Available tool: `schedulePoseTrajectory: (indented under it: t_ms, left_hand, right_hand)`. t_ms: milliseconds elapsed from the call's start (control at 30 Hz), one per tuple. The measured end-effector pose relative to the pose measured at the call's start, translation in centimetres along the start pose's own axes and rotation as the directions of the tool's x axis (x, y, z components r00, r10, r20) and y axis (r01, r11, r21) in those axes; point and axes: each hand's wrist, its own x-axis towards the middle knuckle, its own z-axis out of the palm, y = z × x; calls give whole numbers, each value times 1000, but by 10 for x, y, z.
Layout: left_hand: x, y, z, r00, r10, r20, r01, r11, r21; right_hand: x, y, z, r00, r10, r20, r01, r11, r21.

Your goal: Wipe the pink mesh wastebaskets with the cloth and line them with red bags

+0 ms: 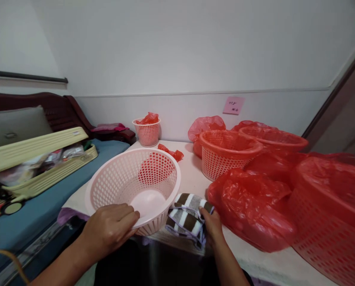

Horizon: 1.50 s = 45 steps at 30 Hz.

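Observation:
A large pale pink plastic basket (pixel 149 198) with a lattice wall stands tilted toward me on the table, with nothing inside it. My left hand (pixel 113 224) grips its near rim, fingers curled over the edge. Just right of the basket, a folded striped cloth (pixel 186 220) in brown, white and grey with a purple edge lies at the table's front. My right hand (pixel 211 226) pinches the cloth's right side, thumb on top; the other fingers are partly hidden beneath it.
Red plastic bags (pixel 255 202) and bag-lined baskets (pixel 231 149) crowd the right side. A small basket (pixel 148 133) stands at the back by a red plastic scrap (pixel 171 152). A pink note (pixel 233 105) is on the wall. Left, an open yellow suitcase (pixel 40 171) lies on a blue bed (pixel 67 188).

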Motion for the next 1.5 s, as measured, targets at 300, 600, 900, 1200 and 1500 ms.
schedulePoseTrajectory:
  t_ms: [300, 600, 900, 1200, 1500]
  left_hand:
    - [-18, -17, -2, 997, -69, -19, 69, 997, -18]
    - [-6, -24, 6, 988, -154, -13, 154, 985, 71]
    - [12, -17, 12, 997, -72, -12, 72, 990, 121]
    - [19, -20, 15, 998, -57, -28, 59, 994, 88]
    - [48, -29, 28, 996, 41, -85, -38, 999, 37]
  right_hand:
    - [-9, -21, -16, 983, -181, -17, 163, 919, -359]
    - [-44, -40, 8, 786, -524, 330, 489, 199, -849]
    - [-34, -36, 35, 765, -111, 634, 643, 189, -743]
    - [-23, -31, 34, 762, -6, 648, 642, 147, -753]
    - [-22, -34, 39, 759, -6, 651, 640, 192, -744]
